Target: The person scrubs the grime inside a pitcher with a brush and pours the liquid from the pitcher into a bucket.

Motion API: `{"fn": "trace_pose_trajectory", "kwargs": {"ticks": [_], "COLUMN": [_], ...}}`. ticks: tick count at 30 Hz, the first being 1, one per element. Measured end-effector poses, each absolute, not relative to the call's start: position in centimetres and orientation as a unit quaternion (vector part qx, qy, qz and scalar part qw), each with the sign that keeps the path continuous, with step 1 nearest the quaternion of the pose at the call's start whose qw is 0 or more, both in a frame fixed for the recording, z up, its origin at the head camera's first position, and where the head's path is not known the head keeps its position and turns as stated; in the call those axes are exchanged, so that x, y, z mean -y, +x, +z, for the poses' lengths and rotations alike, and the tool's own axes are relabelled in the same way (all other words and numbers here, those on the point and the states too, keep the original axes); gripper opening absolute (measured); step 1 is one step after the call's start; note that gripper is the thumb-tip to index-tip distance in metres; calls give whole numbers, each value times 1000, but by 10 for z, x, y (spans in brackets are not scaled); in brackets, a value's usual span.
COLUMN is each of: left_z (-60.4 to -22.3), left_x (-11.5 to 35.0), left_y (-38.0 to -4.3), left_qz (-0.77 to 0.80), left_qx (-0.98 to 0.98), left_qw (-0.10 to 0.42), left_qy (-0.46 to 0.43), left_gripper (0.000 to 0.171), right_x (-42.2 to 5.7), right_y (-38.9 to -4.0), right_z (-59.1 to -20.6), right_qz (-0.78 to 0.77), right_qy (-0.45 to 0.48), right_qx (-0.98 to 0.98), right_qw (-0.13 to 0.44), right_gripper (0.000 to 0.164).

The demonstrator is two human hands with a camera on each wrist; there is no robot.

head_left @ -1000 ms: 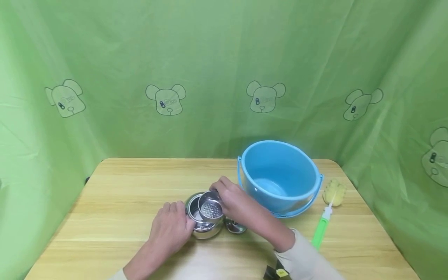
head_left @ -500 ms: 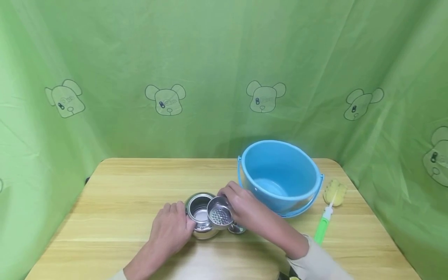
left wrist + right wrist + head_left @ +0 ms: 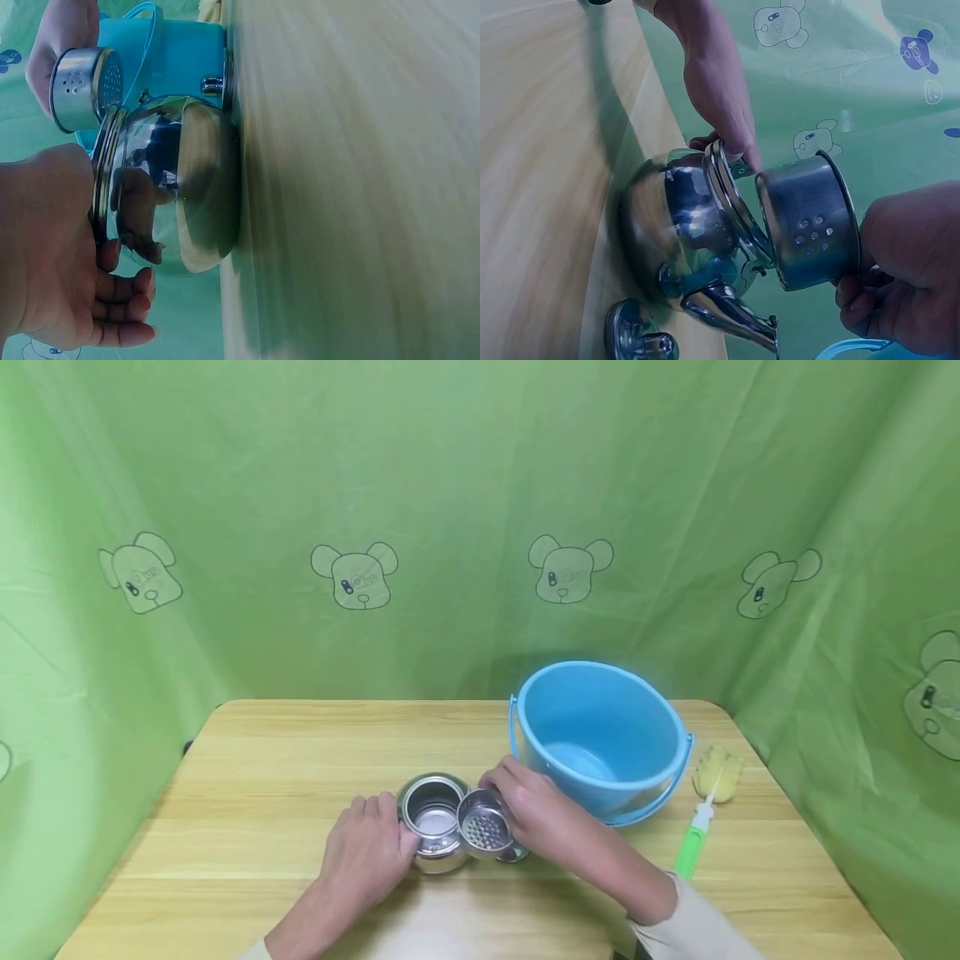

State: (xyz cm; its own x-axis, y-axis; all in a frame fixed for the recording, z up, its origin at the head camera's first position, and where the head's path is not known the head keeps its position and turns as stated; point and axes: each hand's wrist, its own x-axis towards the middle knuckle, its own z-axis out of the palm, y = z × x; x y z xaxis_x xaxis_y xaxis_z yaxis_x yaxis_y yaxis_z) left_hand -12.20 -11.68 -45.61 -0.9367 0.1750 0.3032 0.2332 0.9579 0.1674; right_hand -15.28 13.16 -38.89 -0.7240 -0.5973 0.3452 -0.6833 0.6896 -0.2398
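A polished steel teapot [image 3: 441, 863] stands uncovered on the table, its mouth showing the bare inside. My left hand [image 3: 367, 843] grips it at the left side of the rim, thumb at the top edge. With my right hand [image 3: 528, 802] I pinch the edge of a steel strainer basket [image 3: 484, 828], which has a perforated bottom and small holes in its wall. The basket is tilted, just right of the teapot's mouth and overlapping its rim in the head view. Below it lies the teapot's lid [image 3: 639, 334], knob showing, near the spout [image 3: 727, 311].
Behind my right hand stands a light blue bucket [image 3: 600, 718] with its handle hanging down. Farther right lies a brush with a yellow sponge head [image 3: 717, 774] and a green handle [image 3: 691, 852]. Green curtains [image 3: 465, 635] enclose the wooden table [image 3: 262, 827].
My right hand has moved the strainer basket rightward and slightly toward me, from over the teapot's mouth to beside it, uncovering the opening. My left hand stays in place on the teapot.
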Motion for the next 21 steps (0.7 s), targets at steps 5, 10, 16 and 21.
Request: {"fn": "trace_pose_trajectory", "kwargs": {"ticks": [5,10,16,21], "left_z": [-456,-456,-456,-457], "left_x": [116,117,118,118], "left_y": [-122,-122,-123,-123], "left_qz": [-102,-100,-95,-93], "left_qx": [979,979,978,978], "left_qw": [139,141,148,149], "left_qy": [-104,-107,-111,-114], "left_gripper": [20,20,20,21], "right_x": [-137,-140,-142,-143], "right_y": [-150,-148,-147,-145], "right_z": [-392,-395,-396,-398], "right_qz": [182,185,187,184], "right_qy": [361,368,362,353], "right_qx": [906,903,905,911], "right_qw": [125,126,119,104], "right_gripper": [25,25,26,27]}}
